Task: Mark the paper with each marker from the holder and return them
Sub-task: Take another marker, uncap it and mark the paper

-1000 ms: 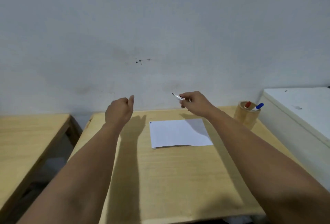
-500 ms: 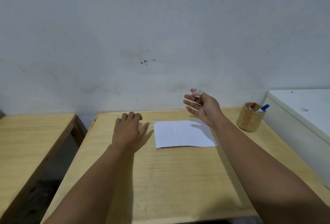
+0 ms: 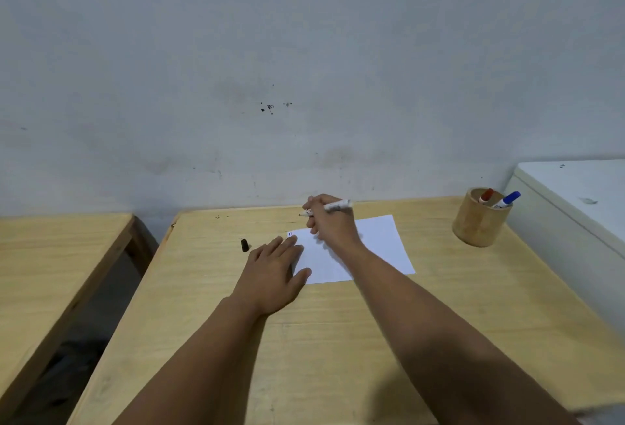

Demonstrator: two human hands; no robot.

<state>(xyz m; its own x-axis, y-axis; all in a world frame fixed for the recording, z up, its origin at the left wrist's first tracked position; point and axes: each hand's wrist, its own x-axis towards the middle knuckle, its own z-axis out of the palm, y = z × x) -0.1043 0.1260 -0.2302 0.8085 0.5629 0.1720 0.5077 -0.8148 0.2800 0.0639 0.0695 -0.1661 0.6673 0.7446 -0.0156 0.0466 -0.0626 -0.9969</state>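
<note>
Forearms fill the near part of our view, both reaching forward over the desk point(image 3: 338, 340). Half a second ago our left hand point(image 3: 274, 275) lay flat on bare wood well left of the sheet; now it has slid right and presses palm-down, fingers spread, with thumb and fingertips over the near left edge of the paper point(image 3: 378, 248). We judge that it is pinning the sheet for writing; it holds nothing.

A little farther out, a black cap point(image 3: 244, 245) stands on the desk just left of that hand. It was not there in the earlier views, so we take the marker as uncapped and ready.

Beyond the left hand, our right hand point(image 3: 329, 221) has changed most: a moment ago it was open and raised, and now it is closed around the black marker point(image 3: 333, 206). Its white barrel points right and its dark tip points left, past the far left corner of the paper and not yet on it. A small dark mark shows at that corner.

Farthest right, the wooden holder point(image 3: 480, 221) stands well apart from the paper, with a red marker point(image 3: 486, 194) and a blue marker point(image 3: 507, 199) in it. Those two seem to be left to do.
</note>
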